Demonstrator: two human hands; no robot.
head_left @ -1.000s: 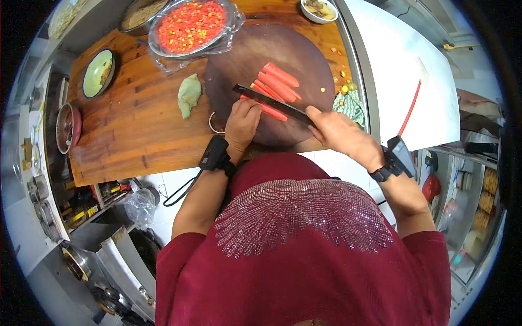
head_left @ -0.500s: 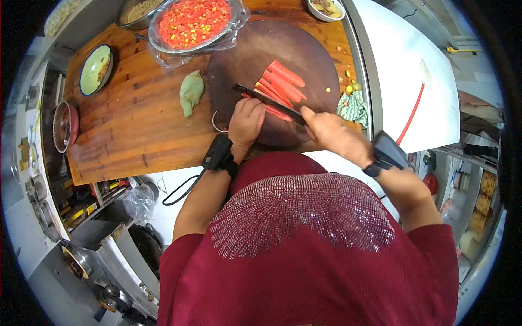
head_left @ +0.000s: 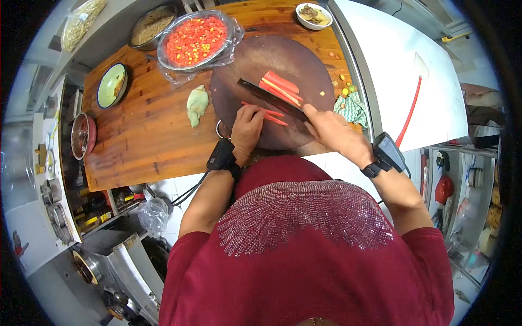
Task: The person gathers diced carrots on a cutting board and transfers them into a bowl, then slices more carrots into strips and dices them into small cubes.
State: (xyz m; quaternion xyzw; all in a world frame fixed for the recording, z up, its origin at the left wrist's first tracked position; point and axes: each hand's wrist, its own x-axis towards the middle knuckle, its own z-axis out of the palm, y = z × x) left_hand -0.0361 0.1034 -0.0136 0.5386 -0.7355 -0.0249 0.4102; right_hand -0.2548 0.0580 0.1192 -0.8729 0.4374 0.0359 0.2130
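Observation:
My right hand is wrapped round the handle of a kitchen knife, its dark blade slanting over a round wooden chopping board. Beyond the blade lies a stack of orange-red carrot slices, one showing a yellow core. On the near side, thin carrot strips stick out from under the curled fingers of my left hand, which presses them on the board. The fingertips are partly hidden. A pale green cloth rests left of the board.
A bowl of diced carrot on plastic wrap stands behind the board, beside a pot. Two bowls, one green-rimmed and one reddish, sit at the left. A white bowl, scraps and a checked cloth line the right edge.
The knife blade has shifted away from my left fingers toward the carrot stack, and a gap now shows between the strips and the slices. The camera view has also moved slightly.

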